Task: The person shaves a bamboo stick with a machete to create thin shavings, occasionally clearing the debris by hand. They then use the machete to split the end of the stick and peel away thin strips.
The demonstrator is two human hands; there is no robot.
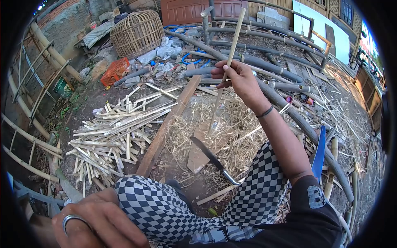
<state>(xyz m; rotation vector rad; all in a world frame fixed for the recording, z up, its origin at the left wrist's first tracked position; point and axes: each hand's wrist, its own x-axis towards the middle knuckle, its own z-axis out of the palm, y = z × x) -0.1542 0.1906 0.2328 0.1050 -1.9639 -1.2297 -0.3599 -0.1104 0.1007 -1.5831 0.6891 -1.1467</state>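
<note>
My right hand (245, 82) is raised at centre, with thumb and fingers pinching a long thin bamboo strip (235, 45). The strip stands nearly upright, its lower end over curly bamboo shavings (244, 120). My left hand (99, 219), a ring on one finger, is close to the camera at lower left. Its fingers are curled, and what lies inside them is hidden. Between my legs and the shavings a machete (208, 153) with a dark blade rests across a flat brown board (197, 159). Left of it, many split bamboo sticks (111, 134) lie in a loose heap.
A wooden beam (163, 134) runs between the heap and the shavings. Long bamboo poles (285, 99) cross behind and right. A blue blade-shaped object (319, 153) stands by my right arm. Farther back are an orange crate (115, 71) and a woven bamboo cage (136, 35).
</note>
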